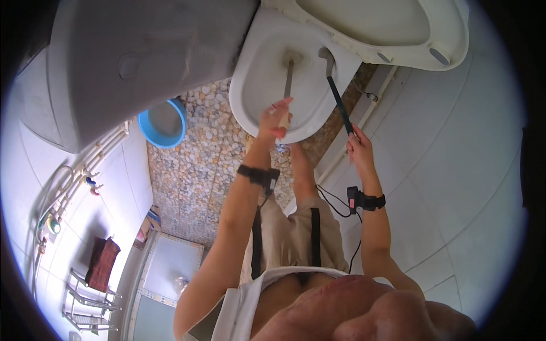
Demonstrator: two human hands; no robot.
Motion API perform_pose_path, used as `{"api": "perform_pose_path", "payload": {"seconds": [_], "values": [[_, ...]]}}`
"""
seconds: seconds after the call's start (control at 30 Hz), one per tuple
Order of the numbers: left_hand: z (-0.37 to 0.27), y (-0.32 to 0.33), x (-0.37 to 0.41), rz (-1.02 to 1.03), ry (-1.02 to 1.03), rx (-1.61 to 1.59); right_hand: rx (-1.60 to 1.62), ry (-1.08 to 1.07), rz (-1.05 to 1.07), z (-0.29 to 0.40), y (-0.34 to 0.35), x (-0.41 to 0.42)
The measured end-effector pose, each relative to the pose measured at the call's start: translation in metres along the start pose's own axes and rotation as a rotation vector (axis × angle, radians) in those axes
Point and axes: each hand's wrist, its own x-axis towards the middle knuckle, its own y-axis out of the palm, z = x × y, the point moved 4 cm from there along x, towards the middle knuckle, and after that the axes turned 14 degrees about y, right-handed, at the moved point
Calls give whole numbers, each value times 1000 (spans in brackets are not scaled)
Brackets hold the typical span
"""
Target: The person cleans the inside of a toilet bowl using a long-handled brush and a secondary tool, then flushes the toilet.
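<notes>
My right hand (361, 149) is closed around the dark green handle of a toilet brush (340, 105). The brush's curved greyish head rests at the right inner side of the white toilet bowl (251, 98). Over the bowl's front part, my left hand (275, 118) is blurred, its fingers curled around a small pale object (283, 121). A narrow grey-brown strip (288, 79) runs from near those fingers to the stained drain (292, 57); whether it is a rod or a stream, I cannot tell.
The toilet seat (443, 30) is raised. A grey appliance-like body (149, 51) stands close on the left, with a blue basin (182, 123) beside it on the pebble-patterned floor (192, 170). Pipes (81, 179) and a metal rack (89, 307) with a dark red cloth (102, 264) line the left wall.
</notes>
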Motion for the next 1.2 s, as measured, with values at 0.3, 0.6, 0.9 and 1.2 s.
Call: {"api": "perform_pose_path", "payload": {"seconds": [0.3, 0.6, 0.9, 1.2], "values": [[1, 6, -7, 52, 24, 169, 28, 67, 9, 2, 2, -11], [24, -7, -14, 210, 279, 674, 16, 45, 22, 0, -2, -7], [10, 4, -29, 231, 375, 709, 3, 12, 0, -5, -3, -7], [12, -6, -10, 212, 321, 786, 55, 29, -3, -10, -2, -10]]}}
